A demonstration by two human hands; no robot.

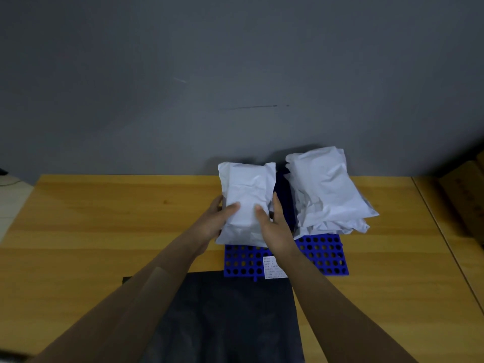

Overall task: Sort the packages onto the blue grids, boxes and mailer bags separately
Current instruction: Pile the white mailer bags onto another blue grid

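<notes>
A white mailer bag [246, 189] is held over the left part of a blue perforated grid [322, 255] on the wooden table. My left hand [217, 218] grips its left edge, thumb on top. My right hand [272, 221] grips its right edge, thumb on top as well. A stack of white mailer bags [327, 189] lies on the right part of the grid. A white printed label [272, 267] lies on the grid's near edge, partly hidden by my right wrist.
A dark flat sheet or bag [222, 318] lies on the table [104, 218] in front of the grid. A grey wall rises behind the table. Brown cardboard boxes [466, 195] stand at the far right.
</notes>
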